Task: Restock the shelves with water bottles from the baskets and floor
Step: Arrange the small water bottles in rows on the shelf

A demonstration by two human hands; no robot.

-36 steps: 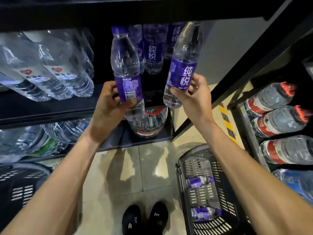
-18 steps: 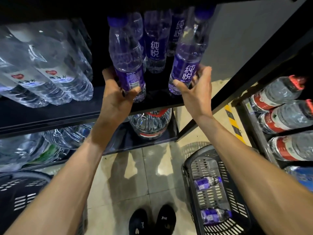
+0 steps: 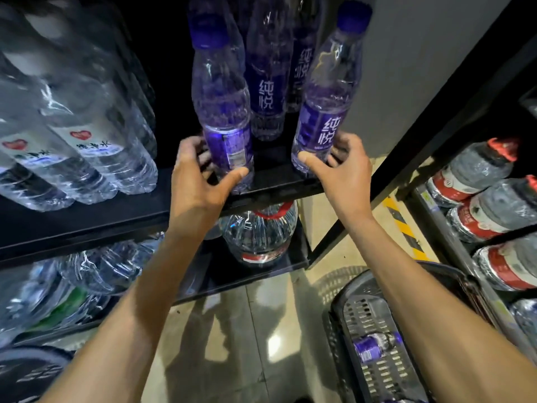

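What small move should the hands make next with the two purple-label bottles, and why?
Probably let go and draw back. The left bottle and right bottle both appear to stand upright on the shelf, with the left hand and right hand wrapped round their bases. The basket holds more.

both forearms are bare from the bottom edge of the view up to the wrists, with no sleeve, watch, band or glove on either. the left hand (image 3: 200, 181) and the right hand (image 3: 345, 173) are bare as well, without rings. the fingernails that show are short and plain.
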